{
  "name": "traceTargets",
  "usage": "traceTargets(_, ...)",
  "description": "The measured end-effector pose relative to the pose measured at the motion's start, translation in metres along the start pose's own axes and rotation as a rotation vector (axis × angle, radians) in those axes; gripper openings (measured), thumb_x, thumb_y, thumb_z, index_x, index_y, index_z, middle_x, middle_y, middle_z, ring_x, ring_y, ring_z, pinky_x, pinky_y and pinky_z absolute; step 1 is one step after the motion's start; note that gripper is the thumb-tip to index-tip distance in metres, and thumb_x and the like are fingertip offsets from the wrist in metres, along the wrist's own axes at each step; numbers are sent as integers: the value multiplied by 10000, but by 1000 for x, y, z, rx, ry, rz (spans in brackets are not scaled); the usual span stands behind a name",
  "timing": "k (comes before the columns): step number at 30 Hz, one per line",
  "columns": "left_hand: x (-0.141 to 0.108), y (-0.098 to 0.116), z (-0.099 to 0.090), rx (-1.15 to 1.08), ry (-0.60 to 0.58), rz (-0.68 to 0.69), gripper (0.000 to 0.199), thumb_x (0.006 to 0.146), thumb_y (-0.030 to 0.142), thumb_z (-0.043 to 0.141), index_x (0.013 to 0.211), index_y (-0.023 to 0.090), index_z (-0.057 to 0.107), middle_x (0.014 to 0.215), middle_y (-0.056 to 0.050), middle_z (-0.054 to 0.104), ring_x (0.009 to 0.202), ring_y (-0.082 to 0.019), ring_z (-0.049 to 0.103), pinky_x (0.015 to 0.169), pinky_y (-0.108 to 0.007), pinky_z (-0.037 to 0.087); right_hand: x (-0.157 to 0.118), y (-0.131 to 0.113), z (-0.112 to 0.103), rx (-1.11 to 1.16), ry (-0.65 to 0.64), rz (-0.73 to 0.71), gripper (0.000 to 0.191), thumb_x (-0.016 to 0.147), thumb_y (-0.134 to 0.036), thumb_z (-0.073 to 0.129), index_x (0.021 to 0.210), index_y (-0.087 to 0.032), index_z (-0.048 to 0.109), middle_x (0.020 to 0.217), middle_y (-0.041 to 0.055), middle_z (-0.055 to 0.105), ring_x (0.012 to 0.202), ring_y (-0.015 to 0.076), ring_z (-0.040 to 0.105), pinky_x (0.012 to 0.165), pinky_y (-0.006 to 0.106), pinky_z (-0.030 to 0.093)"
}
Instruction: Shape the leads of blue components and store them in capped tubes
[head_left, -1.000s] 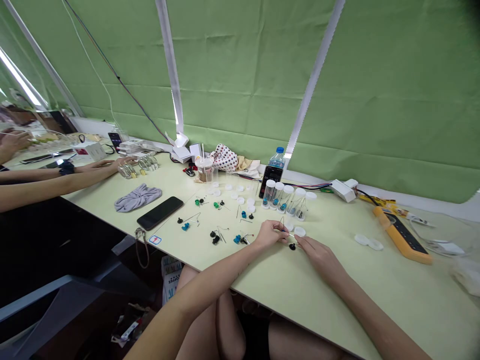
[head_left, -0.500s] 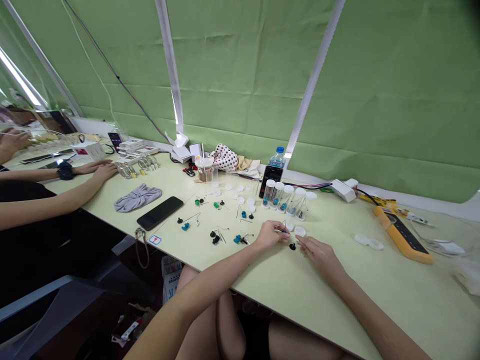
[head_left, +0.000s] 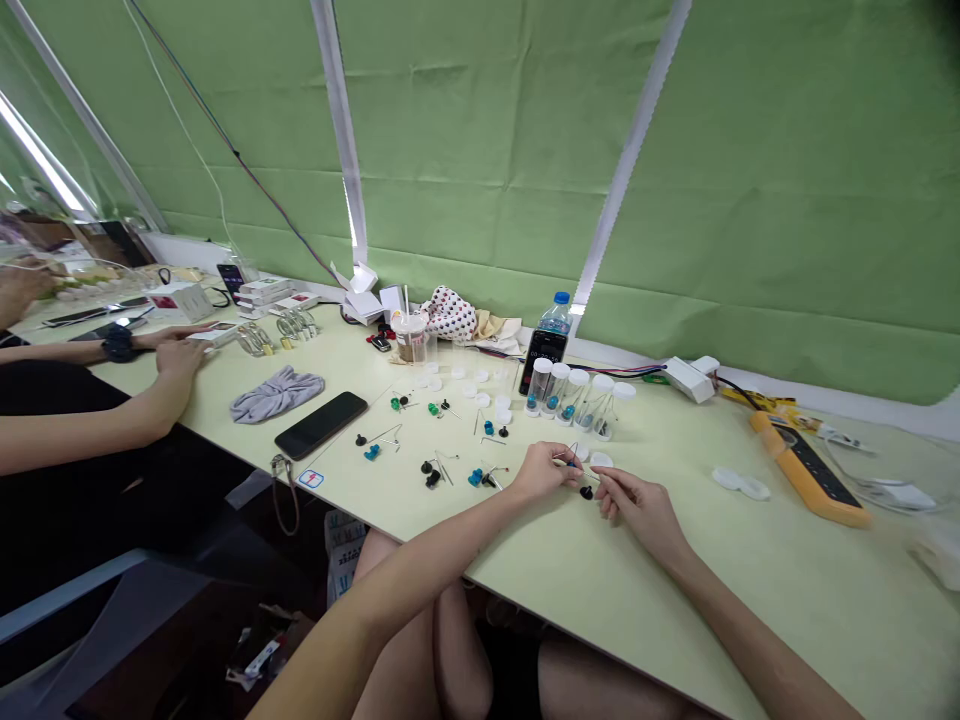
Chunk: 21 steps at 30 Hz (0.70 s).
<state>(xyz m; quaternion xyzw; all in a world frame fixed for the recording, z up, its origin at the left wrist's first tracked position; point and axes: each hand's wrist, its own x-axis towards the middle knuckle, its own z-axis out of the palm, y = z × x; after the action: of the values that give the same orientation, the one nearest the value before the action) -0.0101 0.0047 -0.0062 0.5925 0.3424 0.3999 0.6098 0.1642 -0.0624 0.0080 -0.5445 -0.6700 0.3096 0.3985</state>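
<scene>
The left hand (head_left: pixel 541 472) pinches a thin wire pin (head_left: pixel 564 459) carrying a small blue piece (head_left: pixel 574 464), while the right hand (head_left: pixel 641 512) comes in from the other side, its fingertips (head_left: pixel 604 482) close to the pin's far end. The hands are together, just above the worktop (head_left: pixel 697 600), though the detail is too small to tell whether the right fingertips grip the pin. All of this lies just in front of the row of clear capped tubes (head_left: pixel 574 402), on the side nearest the person. A white cap (head_left: pixel 600 460) sits just beside the pin, and a black knob (head_left: pixel 586 492) lies just below it. Left of the row, small wire pieces with blue heads (head_left: pixel 475 477), black heads (head_left: pixel 431 478) and green heads (head_left: pixel 401 403) are spread out, and further left are a black smartphone (head_left: pixel 321 424) and a grey cloth (head_left: pixel 277 394). Well to the right of the row lies a yellow multimeter (head_left: pixel 810 480). Far to the left, a co-worker's hands (head_left: pixel 176 360) rest on the worktop. The work in hand looks like close fitting of the blue piece on the pin, which calls for steady fingertip control, since the parts are tiny.
</scene>
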Motion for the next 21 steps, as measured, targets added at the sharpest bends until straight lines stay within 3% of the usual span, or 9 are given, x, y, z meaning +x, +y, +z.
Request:
traceTargets(8, -2, 1, 1, -6, -13, 7, 167, 603, 193, 708, 711, 93, 628, 710, -45, 626, 625, -130, 612, 638, -282, 533, 0, -2, 0, 80, -12, 37, 453, 817, -540, 486, 975, -145, 642, 645, 33, 617, 490, 126, 564, 479, 255, 492)
traceTargets(21, -2, 2, 1, -66, -32, 6, 248, 566, 236, 721, 751, 90, 643, 638, -36, 614, 617, -151, 622, 669, -300, 521, 6, -2, -4, 349, -84, 219, 450, 737, -498, 617, 962, -110, 647, 614, 19, 583, 467, 97, 524, 428, 214, 430)
